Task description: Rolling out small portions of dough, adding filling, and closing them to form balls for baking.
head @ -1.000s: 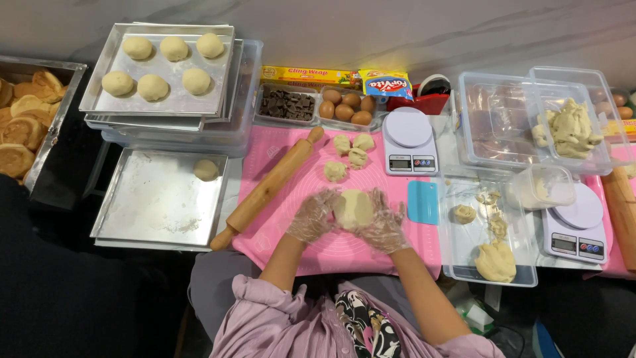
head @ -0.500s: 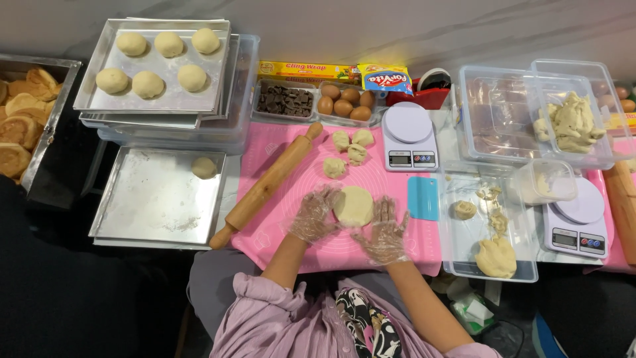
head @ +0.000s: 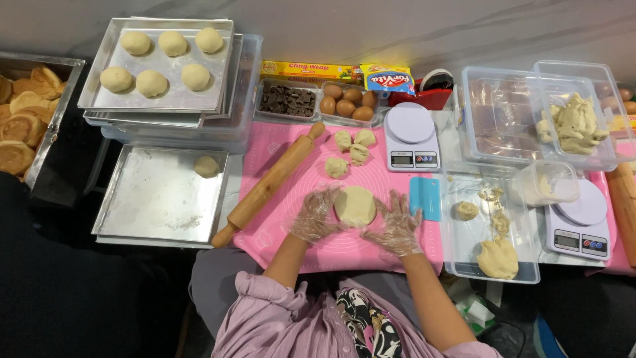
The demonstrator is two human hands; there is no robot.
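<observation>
You're looking down at a baking station, likely a small bakery or home kitchen set up for batch work; the table (head: 430,40) carries a pink silicone mat (head: 291,219) with a wooden rolling pin (head: 268,185) across it; metal trays (head: 159,199) are stacked at the left, the top one holding shaped dough balls (head: 152,83); two digital scales (head: 411,136) stand by clear plastic tubs (head: 503,119) of dough; eggs (head: 346,106), chocolate pieces (head: 286,101) and baked buns (head: 20,126) sit around the edges.
</observation>
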